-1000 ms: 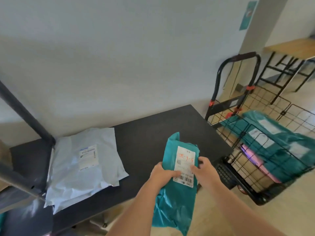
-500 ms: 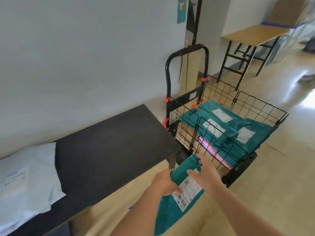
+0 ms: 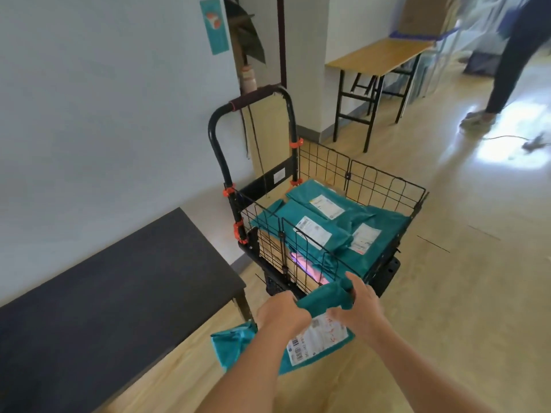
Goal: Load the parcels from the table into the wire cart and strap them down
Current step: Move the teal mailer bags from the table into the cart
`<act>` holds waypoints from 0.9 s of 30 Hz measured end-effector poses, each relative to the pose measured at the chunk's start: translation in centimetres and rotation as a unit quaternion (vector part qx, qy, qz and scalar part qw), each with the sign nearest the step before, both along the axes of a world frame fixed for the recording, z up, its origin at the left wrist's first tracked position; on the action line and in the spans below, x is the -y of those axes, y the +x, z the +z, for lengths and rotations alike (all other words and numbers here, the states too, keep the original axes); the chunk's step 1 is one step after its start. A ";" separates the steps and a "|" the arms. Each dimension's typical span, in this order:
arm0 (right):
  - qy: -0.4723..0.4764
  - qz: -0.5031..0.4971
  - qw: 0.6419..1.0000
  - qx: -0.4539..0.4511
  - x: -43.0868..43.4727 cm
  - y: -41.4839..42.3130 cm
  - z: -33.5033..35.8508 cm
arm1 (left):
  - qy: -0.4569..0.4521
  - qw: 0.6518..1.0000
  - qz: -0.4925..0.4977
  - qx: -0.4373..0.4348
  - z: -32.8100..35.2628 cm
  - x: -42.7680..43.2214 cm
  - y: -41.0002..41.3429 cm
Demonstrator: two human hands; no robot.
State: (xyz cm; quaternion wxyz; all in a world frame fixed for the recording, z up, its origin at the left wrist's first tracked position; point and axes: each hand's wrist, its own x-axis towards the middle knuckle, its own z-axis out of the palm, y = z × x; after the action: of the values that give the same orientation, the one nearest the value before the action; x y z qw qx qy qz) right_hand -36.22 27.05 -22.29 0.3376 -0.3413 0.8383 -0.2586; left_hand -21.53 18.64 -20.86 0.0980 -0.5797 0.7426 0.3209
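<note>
- While the load is only partly done, a dark table (image 3: pixel 119 293) is seen at the lower left of the frame; no parcel lies on the stretch in view, and its far left end is cut off, so what is left there cannot be told.
- At the lower centre, the left hand (image 3: pixel 281 312) is curled round the near edge of a teal parcel (image 3: pixel 325 296), which is gripped firmly.
- That parcel is held in the air just before the cart's near wall, below its rim and not yet inside; its white label is turned upward.
- Just to the right, the right hand (image 3: pixel 359 305) is closed over the parcel's top end, fingers wrapped round the fold.
- At the centre, the cart (image 3: pixel 384 186) is already stacked with several teal parcels (image 3: pixel 298 213), with a pink one (image 3: pixel 298 259) beneath them.
- A dark cord (image 3: pixel 247 138) is seen hanging from the cart's handle; nothing is stretched across the load.
- It is judged that loading is well advanced: the held parcel remains to be lifted over the rim and laid on the stack, and the strapping has not been started.
</note>
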 end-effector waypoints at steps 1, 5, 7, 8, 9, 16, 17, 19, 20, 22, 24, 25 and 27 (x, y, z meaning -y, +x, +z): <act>-0.002 -0.012 1.000 -0.001 0.1 -0.8 0.0 | -0.005 1.000 -0.012 -0.002 0.1 0.4 -1.1; -0.011 -0.052 0.999 -0.008 1.2 -4.0 -0.5 | -0.014 0.998 -0.068 -0.007 0.3 2.3 -5.4; -0.014 -0.067 0.998 0.004 2.1 -5.7 -0.8 | -0.016 0.996 -0.090 -0.011 0.3 3.3 -7.3; -0.016 -0.073 0.997 0.008 2.6 -6.6 -0.9 | -0.019 0.995 -0.098 -0.009 0.2 4.0 -8.2; -0.021 -0.079 0.997 0.009 3.2 -7.5 -1.1 | -0.021 0.995 -0.101 -0.010 0.1 4.7 -9.1; -0.025 -0.122 0.992 0.001 9.9 -14.5 -0.2 | 0.037 0.996 -0.036 -0.068 0.2 12.1 -16.3; -0.021 -0.125 0.992 -0.007 11.0 -15.6 -0.1 | 0.051 0.995 -0.023 -0.082 0.2 13.4 -17.2; -0.008 -0.135 0.991 -0.016 13.3 -17.4 0.0 | 0.080 0.991 0.013 -0.110 0.2 15.9 -18.9; -0.002 -0.140 0.990 -0.018 14.4 -18.1 0.1 | 0.093 0.988 0.032 -0.122 0.1 17.1 -19.7; 0.002 -0.145 0.989 -0.016 16.5 -19.2 0.0 | 0.111 0.982 0.063 -0.136 -0.3 19.2 -20.9; 0.005 -0.148 0.989 -0.014 18.1 -20.0 -0.3 | 0.133 0.975 0.106 -0.145 -0.9 21.1 -21.8; 0.003 -0.149 0.989 -0.014 18.8 -20.4 -0.5 | 0.149 0.968 0.125 -0.159 -1.3 22.2 -22.3; 0.009 -0.150 0.989 -0.003 20.0 -21.2 -0.9 | 0.180 0.951 0.153 -0.200 -1.9 23.8 -23.0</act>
State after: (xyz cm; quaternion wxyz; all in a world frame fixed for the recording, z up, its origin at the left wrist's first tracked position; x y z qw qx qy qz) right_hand -57.46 7.04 -23.20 0.2960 -0.2097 0.8831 -0.2975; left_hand -44.50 -5.15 -22.74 0.0000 -0.5824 0.5793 0.5702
